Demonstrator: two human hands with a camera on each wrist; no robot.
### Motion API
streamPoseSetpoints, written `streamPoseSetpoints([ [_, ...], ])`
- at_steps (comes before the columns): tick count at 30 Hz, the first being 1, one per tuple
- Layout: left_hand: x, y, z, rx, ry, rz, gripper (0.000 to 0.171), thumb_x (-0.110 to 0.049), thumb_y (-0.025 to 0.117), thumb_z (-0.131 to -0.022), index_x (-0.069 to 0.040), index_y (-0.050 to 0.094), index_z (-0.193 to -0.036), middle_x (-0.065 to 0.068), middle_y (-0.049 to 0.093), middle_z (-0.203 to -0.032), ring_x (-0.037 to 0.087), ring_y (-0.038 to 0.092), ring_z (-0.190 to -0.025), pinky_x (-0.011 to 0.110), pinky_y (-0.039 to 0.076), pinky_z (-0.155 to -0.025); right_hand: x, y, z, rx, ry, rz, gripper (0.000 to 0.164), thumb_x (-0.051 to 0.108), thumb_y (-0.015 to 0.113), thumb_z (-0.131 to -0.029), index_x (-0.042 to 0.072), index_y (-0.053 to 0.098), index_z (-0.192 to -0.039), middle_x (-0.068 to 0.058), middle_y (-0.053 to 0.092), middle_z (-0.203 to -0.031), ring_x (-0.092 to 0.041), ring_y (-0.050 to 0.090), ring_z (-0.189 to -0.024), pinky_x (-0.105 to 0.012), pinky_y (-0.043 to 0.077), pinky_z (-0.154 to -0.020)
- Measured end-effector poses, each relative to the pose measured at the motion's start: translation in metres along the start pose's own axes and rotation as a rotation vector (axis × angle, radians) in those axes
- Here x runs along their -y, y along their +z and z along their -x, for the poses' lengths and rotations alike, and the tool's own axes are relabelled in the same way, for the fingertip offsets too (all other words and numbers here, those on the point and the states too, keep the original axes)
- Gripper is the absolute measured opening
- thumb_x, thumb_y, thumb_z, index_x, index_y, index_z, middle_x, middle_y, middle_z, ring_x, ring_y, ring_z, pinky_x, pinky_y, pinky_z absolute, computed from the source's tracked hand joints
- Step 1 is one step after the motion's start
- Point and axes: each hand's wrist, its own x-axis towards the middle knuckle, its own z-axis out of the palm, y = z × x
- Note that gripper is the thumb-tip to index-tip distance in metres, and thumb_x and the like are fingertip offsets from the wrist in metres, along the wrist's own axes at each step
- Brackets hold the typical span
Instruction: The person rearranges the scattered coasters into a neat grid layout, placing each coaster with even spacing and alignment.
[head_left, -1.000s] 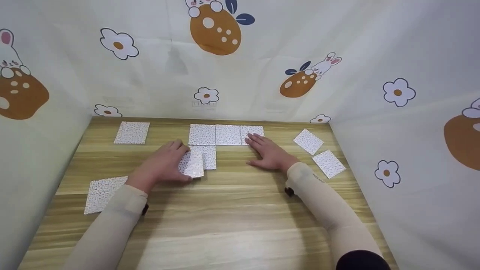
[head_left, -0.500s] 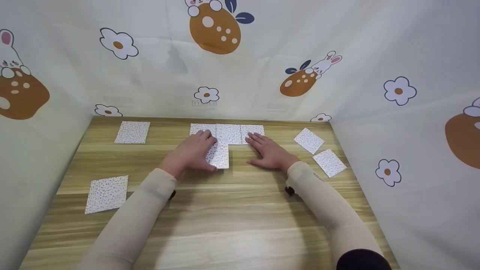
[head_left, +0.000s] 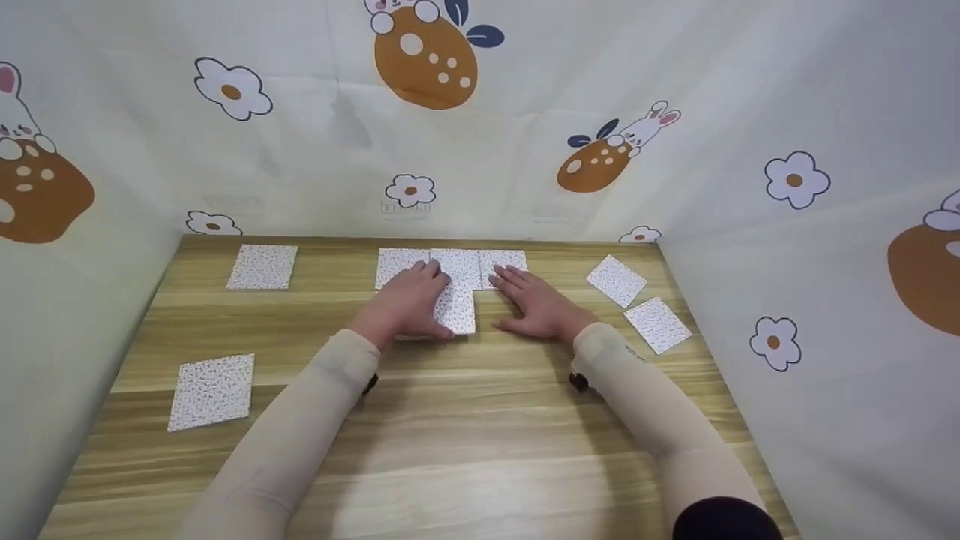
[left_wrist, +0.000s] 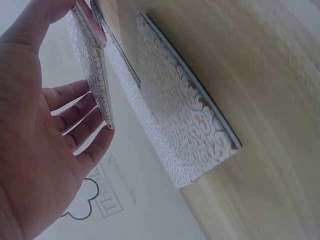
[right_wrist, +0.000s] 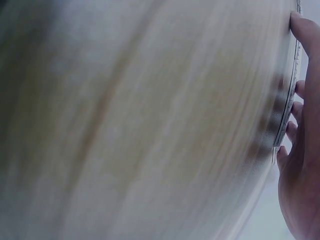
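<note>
My left hand (head_left: 412,300) grips a square white patterned tile (head_left: 457,311) by its edges, thumb at the near side and fingers at the far side. In the left wrist view this held tile (left_wrist: 90,65) stands raised above the table, apart from a flat-lying tile (left_wrist: 185,110) with raised swirls. Three tiles form a back row; the left one (head_left: 397,262) and middle one (head_left: 455,262) show beyond my left hand. My right hand (head_left: 540,306) rests its extended fingertips on the row's right tile (head_left: 517,259). Most of the front-row tile beneath my left hand is hidden.
Two loose tiles lie at the right, one farther back (head_left: 616,281) and one nearer (head_left: 658,325). On the left are a back tile (head_left: 262,266) and a front tile (head_left: 212,392). A printed cloth wall (head_left: 300,165) encloses the wooden table (head_left: 480,450).
My left hand has carried its tile to the right and slightly back, over the front-row tile to beneath the row's middle tile. The right hand stays in place.
</note>
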Motion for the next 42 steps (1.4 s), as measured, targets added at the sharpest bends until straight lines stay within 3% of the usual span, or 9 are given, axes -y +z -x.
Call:
streamPoseSetpoints([
  [16, -0.017, 0.005, -0.016, 0.001, 0.02, 0.009, 0.099, -0.063, 0.093, -0.079, 0.001, 0.06, -0.148, 0.019, 0.055, -0.139, 0.038, 0.056, -0.128, 0.054, 0.053, -0.111, -0.001, -0.001, 0.001, 0.014, 0.007, 0.006, 0.098, 0.065, 0.063, -0.103, 0.01, 0.028, -0.176, -0.013, 0.022, -0.183, -0.035, 0.019, -0.169, -0.05, 0.018, -0.137],
  [29, -0.019, 0.015, -0.023, 0.014, 0.005, -0.018, 0.097, -0.062, 0.092, -0.079, 0.001, 0.062, -0.146, 0.019, 0.056, -0.138, 0.037, 0.058, -0.124, 0.054, 0.057, -0.105, -0.001, 0.0, 0.0, 0.005, -0.009, 0.0, 0.098, 0.064, 0.063, -0.102, 0.008, 0.028, -0.175, -0.015, 0.022, -0.182, -0.038, 0.02, -0.168, -0.051, 0.018, -0.136],
  [42, -0.017, 0.027, -0.024, 0.03, -0.009, -0.031, 0.094, -0.062, 0.091, -0.079, 0.003, 0.064, -0.141, 0.021, 0.057, -0.139, 0.041, 0.058, -0.129, 0.056, 0.055, -0.109, -0.001, 0.0, 0.0, 0.017, 0.005, 0.012, 0.097, 0.066, 0.062, -0.103, 0.01, 0.028, -0.176, -0.013, 0.022, -0.183, -0.034, 0.018, -0.169, -0.05, 0.019, -0.137],
])
